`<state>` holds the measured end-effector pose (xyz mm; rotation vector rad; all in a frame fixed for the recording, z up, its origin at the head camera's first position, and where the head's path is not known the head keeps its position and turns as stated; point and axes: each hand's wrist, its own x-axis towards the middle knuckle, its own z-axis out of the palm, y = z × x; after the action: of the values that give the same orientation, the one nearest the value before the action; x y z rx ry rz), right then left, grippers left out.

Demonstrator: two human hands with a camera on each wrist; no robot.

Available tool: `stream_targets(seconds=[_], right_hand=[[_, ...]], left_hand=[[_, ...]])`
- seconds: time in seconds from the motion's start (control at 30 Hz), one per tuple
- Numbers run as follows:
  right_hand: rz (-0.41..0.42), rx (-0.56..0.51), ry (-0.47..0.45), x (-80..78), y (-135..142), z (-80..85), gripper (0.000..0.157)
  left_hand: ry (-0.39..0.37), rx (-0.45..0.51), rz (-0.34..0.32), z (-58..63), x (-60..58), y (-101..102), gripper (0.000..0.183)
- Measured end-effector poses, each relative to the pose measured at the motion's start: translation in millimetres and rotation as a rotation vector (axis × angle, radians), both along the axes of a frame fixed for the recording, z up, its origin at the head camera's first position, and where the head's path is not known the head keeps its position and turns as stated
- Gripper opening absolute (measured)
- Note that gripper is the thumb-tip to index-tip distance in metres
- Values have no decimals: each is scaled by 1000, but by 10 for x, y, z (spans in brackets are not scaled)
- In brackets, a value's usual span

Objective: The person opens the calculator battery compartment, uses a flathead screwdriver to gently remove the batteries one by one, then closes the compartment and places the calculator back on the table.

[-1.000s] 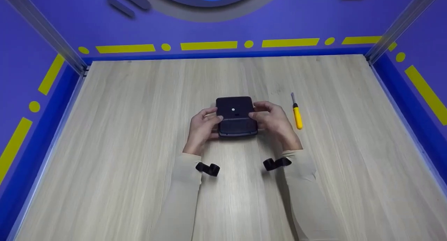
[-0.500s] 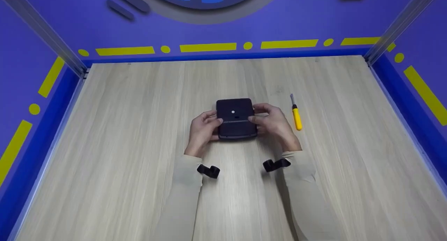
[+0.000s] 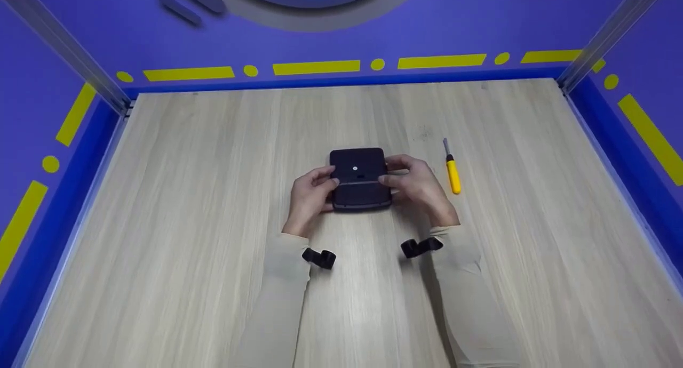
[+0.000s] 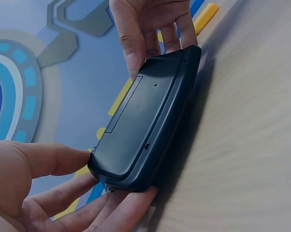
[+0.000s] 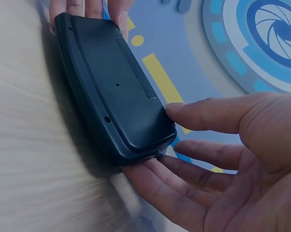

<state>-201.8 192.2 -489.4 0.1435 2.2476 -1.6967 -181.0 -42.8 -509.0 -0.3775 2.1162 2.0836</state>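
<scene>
One black device (image 3: 360, 180) is shown at the centre of the head frame, one yellow-handled screwdriver (image 3: 452, 173) to its right. The device is gripped at opposite sides by the left hand (image 3: 308, 200) and the right hand (image 3: 420, 184), thumbs laid along its edges. Two sleeves (image 3: 280, 304) are cut off below. The device's underside is hidden; whether the tabletop (image 3: 160, 224) is touched cannot be told.
</scene>
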Motion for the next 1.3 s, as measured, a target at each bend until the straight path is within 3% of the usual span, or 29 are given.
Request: stream_targets(seconds=[0.3, 0.53, 0.87, 1.3], right_hand=[[5, -6, -42, 7, 11, -1, 57], [8, -33, -66, -9, -8, -9, 60], [14, 32, -60, -4, 3, -24, 60], [35, 107, -22, -9, 27, -36, 59]], left_hand=[[-12, 17, -15, -9, -6, -7, 38], [7, -42, -18, 4, -15, -11, 35], [8, -79, 3, 0, -5, -1, 31], [83, -83, 4, -40, 39, 42, 29]])
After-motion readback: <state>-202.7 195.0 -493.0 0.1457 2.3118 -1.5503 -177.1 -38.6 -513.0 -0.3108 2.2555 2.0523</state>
